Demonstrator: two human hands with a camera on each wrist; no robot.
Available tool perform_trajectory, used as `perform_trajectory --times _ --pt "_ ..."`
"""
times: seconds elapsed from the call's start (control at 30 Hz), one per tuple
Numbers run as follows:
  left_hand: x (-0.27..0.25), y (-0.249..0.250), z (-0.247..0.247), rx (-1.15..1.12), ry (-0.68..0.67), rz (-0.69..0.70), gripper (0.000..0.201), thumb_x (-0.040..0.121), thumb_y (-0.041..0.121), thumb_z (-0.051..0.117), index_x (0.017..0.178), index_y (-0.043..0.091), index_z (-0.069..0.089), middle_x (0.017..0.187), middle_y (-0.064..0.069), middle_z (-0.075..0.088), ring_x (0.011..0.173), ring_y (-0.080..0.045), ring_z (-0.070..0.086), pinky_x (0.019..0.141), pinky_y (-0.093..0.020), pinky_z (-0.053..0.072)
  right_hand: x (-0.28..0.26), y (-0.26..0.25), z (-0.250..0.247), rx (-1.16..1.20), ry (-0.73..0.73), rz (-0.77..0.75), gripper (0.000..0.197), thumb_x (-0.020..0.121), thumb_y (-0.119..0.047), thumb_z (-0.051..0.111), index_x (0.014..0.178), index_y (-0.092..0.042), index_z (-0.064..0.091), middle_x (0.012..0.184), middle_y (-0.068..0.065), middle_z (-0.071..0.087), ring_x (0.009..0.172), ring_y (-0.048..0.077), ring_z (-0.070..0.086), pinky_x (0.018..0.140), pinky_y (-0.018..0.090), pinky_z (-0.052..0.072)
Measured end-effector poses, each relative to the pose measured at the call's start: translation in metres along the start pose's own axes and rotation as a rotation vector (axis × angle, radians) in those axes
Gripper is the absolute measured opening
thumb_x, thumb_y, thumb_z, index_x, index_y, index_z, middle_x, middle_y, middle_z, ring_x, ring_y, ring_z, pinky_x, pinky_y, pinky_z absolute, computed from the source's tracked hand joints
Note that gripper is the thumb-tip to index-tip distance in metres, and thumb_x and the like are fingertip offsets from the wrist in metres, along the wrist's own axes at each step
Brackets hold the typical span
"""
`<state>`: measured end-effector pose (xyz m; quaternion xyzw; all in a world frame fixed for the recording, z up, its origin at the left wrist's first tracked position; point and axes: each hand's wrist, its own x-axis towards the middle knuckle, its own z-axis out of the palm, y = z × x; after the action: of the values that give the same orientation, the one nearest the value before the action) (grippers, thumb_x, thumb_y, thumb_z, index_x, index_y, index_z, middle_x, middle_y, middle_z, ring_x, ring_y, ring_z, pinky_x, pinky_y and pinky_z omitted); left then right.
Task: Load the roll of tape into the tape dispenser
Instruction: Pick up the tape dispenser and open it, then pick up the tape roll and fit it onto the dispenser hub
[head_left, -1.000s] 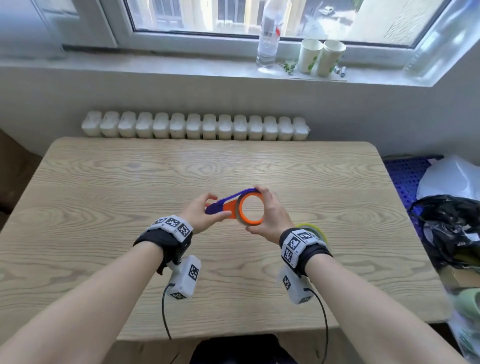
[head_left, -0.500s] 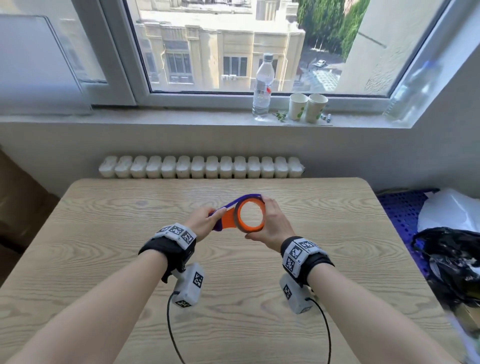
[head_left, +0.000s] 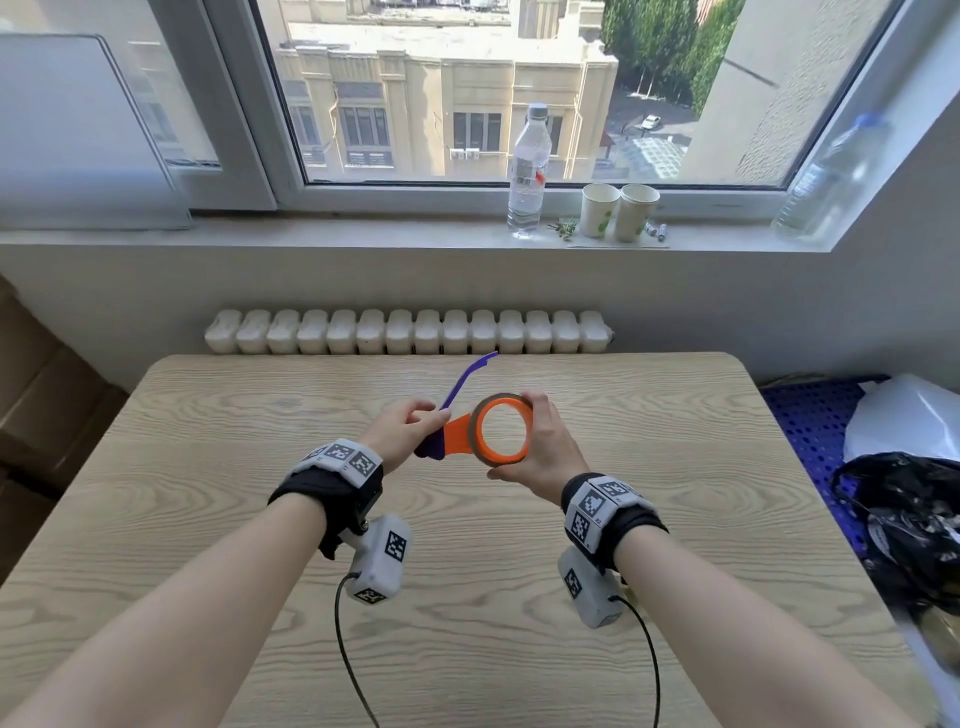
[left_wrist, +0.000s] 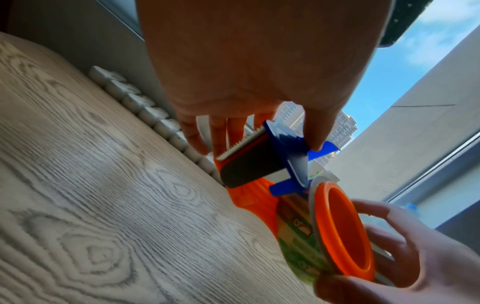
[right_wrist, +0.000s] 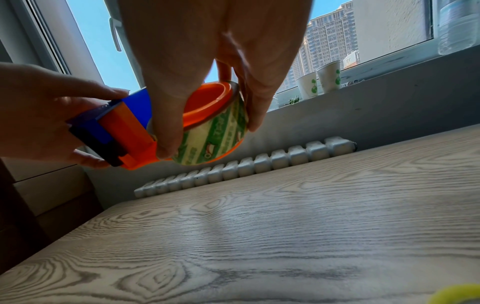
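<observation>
Both hands hold the tape dispenser (head_left: 456, 435) above the middle of the wooden table (head_left: 218, 447). It has an orange body with a ring-shaped hub (left_wrist: 337, 230) and a purple-blue cover arm (head_left: 465, 382) swung up and away from the hub. A green-printed tape roll (right_wrist: 218, 133) sits around the hub. My left hand (head_left: 402, 431) pinches the toothed cutter end (left_wrist: 241, 148). My right hand (head_left: 545, 447) grips the roll with the thumb below and the fingers over the top.
A white radiator (head_left: 405, 332) runs along the table's far edge. A bottle (head_left: 527, 176) and two paper cups (head_left: 618, 210) stand on the sill. Bags (head_left: 904, 499) lie right of the table. A yellow object (right_wrist: 457, 296) shows near my right wrist.
The purple cover arm, which lay over the ring before, has swung up and open. The head view has tilted upward, and both hands have kept their hold.
</observation>
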<state>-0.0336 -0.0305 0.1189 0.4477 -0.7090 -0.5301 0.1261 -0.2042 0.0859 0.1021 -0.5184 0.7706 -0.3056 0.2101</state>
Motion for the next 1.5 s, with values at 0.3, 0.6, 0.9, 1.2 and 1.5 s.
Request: perform_trajectory --times 0.3,0.6,0.9,1.2,1.5 --pt "-0.001 -0.004 -0.001 -0.007 0.042 0.026 0.024 0.090 0.027 0.055 0.103 0.007 0.060 0.077 -0.005 0.064 0.060 -0.011 0.057 0.051 -0.014 0.043 -0.002 -0.002 0.002 0.030 0.006 -0.041 0.101 0.054 -0.033 0.087 0.133 -0.012 0.028 0.124 0.005 0.047 0.112 0.018 0.049 0.093 0.029 0.043" --pt "0.005 -0.028 -0.013 0.114 0.147 -0.017 0.041 0.093 0.030 0.049 0.056 0.014 0.057 0.032 0.011 0.053 0.036 0.003 0.051 0.046 -0.009 0.037 0.002 0.003 0.001 0.088 0.057 -0.009 0.103 0.057 -0.038 0.085 0.135 -0.008 0.025 0.129 0.006 0.049 0.120 0.018 0.048 0.100 0.027 0.039" --pt "0.008 -0.063 -0.033 0.062 0.230 -0.142 0.046 0.091 0.039 0.050 0.053 0.015 0.060 0.040 0.005 0.060 0.058 -0.022 0.053 0.058 -0.014 0.039 -0.013 0.047 0.026 -0.003 -0.007 0.139 0.100 0.055 -0.036 0.086 0.134 -0.007 0.033 0.127 0.007 0.045 0.120 0.019 0.044 0.102 0.027 0.035" --pt "0.009 -0.097 -0.020 -0.006 0.203 -0.173 0.036 0.088 0.036 0.055 0.059 0.017 0.066 0.052 0.004 0.062 0.050 -0.002 0.052 0.066 -0.023 0.041 -0.031 0.069 0.084 -0.015 -0.243 0.266 0.100 0.060 -0.030 0.085 0.139 -0.006 0.028 0.139 0.010 0.039 0.132 0.021 0.036 0.108 0.026 0.027" --pt "0.008 -0.109 -0.011 -0.052 0.124 -0.157 0.035 0.091 0.033 0.052 0.073 0.006 0.066 0.065 -0.014 0.062 0.066 -0.024 0.056 0.072 -0.034 0.043 -0.032 0.077 0.107 -0.012 -0.345 0.327 0.103 0.062 -0.020 0.080 0.143 -0.009 0.017 0.145 0.011 0.030 0.137 0.021 0.029 0.113 0.031 0.027"
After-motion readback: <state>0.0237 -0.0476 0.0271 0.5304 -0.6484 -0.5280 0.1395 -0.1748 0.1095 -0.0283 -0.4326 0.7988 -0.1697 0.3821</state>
